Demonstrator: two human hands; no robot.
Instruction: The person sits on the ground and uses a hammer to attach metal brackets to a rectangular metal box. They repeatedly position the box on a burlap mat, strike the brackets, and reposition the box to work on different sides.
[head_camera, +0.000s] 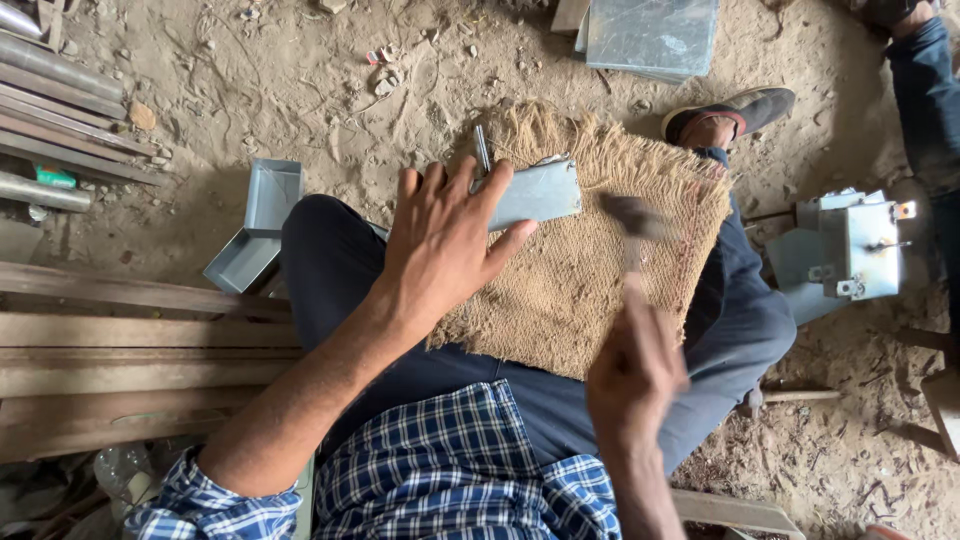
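Your left hand (440, 240) lies spread, fingers splayed, pressing flat on a folded sheet-metal piece (535, 192) that rests on a burlap mat (590, 290) draped over your lap. The metal piece pokes out from under your fingers toward 2 o'clock, and a thin metal strip (482, 148) stands just behind it at 12 o'clock. Your right hand (632, 375) is wrapped tight around the handle of a hammer (630, 220), whose blurred head hangs over the mat at 3 o'clock of the metal piece, apart from it.

At 9 o'clock of your left hand, on the sandy ground, two open sheet-metal trays (262, 222) sit touching each other; both show bare floors with nothing in them. At 3 o'clock, well apart, a boxy metal assembly (850, 245) stands on the ground; you cannot tell what it holds. Flat metal sheets (650, 35) lie at 12 o'clock, and wooden planks (130, 350) run along at 8 o'clock.
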